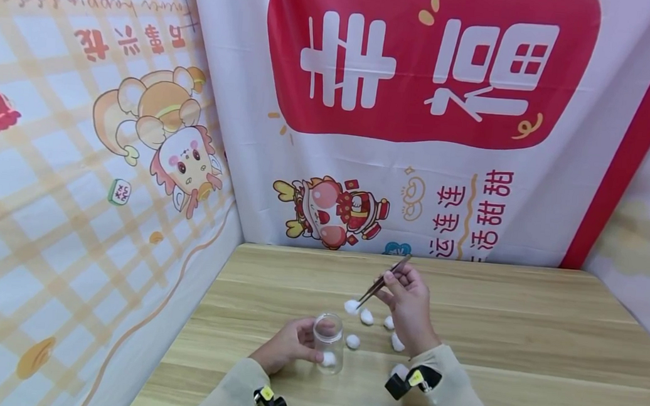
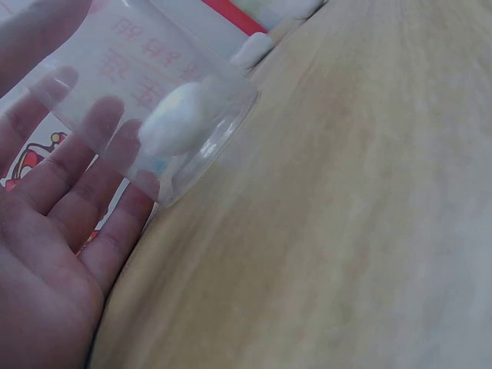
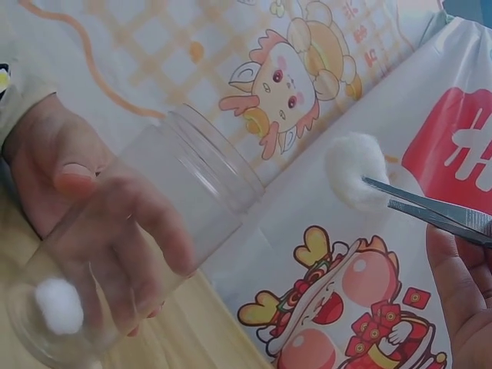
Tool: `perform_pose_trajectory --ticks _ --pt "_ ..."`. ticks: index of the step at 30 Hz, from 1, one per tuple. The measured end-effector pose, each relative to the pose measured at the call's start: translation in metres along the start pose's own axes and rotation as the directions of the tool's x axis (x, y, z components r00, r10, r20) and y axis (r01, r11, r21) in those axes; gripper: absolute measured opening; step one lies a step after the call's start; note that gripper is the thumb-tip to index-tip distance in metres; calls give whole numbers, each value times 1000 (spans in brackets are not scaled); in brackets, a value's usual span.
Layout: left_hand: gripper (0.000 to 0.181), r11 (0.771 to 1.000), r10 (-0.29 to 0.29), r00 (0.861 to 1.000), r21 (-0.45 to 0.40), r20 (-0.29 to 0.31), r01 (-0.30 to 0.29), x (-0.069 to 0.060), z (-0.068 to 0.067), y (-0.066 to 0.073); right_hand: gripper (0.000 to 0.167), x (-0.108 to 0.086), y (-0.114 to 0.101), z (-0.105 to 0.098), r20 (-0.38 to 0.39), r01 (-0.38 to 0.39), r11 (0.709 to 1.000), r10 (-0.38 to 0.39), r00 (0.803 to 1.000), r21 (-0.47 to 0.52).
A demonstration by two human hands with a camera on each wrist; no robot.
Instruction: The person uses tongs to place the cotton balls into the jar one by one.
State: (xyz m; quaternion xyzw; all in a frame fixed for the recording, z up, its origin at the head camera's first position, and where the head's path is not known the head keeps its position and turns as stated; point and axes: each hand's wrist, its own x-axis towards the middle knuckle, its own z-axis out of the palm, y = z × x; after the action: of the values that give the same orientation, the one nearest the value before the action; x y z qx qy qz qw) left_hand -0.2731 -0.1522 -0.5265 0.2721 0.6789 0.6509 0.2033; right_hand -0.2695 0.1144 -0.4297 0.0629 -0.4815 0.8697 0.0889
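My left hand (image 1: pixel 291 345) holds a clear, open-topped jar (image 1: pixel 329 338) upright on the table, thumb on one side and fingers round the other. One white cotton ball (image 3: pixel 60 306) lies at the bottom of the jar. In my right hand (image 1: pixel 414 310) is a pair of metal tweezers (image 1: pixel 378 287), pinched between thumb and fingers and slanting down to the left. At the tweezer tips is another cotton ball (image 3: pixel 357 171); the right wrist view shows it raised, with one tip against it. Whether both tips grip it, I cannot tell.
Several loose cotton balls lie on the wooden table (image 1: pixel 520 330), among them one (image 1: pixel 353 341) just right of the jar and one (image 1: pixel 397 341) by the right wrist. Printed cloth sheets (image 1: pixel 242 96) stand along the table's back and left sides.
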Motion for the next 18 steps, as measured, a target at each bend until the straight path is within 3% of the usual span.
perform_pose_trajectory --ticks 18 --pt "63 1000 -9 1000 -14 0 9 0 -3 2 16 0 6 8 -1 -18 1000 18 1000 -4"
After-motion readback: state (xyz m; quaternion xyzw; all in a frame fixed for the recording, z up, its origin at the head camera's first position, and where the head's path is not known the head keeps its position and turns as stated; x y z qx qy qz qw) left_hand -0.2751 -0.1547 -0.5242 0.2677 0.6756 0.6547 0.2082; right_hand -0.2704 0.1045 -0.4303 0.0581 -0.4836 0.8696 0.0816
